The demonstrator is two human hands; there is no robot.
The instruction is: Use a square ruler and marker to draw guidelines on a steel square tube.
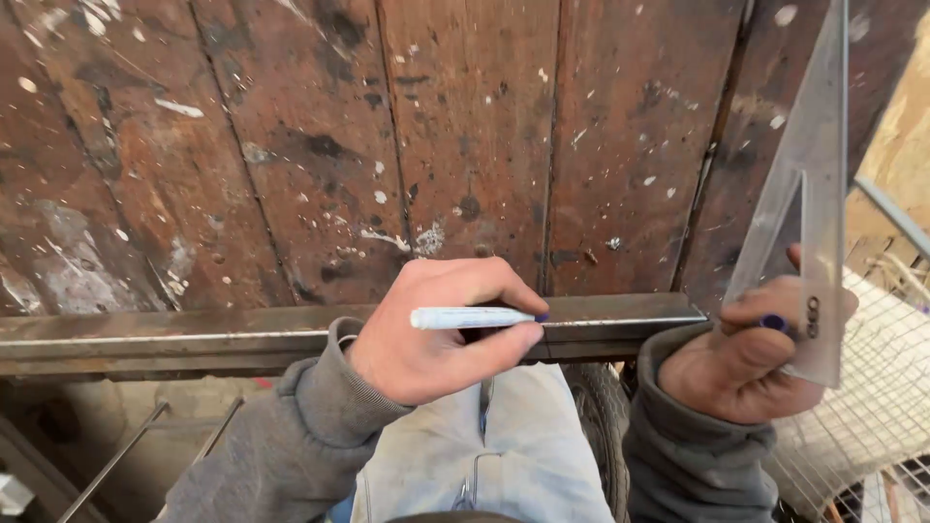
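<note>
While a worn wooden counter (465, 136) of paint-flecked planks fills the background, a long steel bar (194, 339) lies along its near edge. Wire mesh (886, 387) sits at the right, beside the bar's end. The right hand (746, 363) grips a clear plastic set square (819, 194), held upright, clear of the bar. The left hand (436, 334) rests on the bar, closed around a white marker (475, 317) lying flat, its dark tip touching the steel.

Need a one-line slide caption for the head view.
Left hand marks a steel bar with a marker; right hand holds a triangle ruler.
</note>
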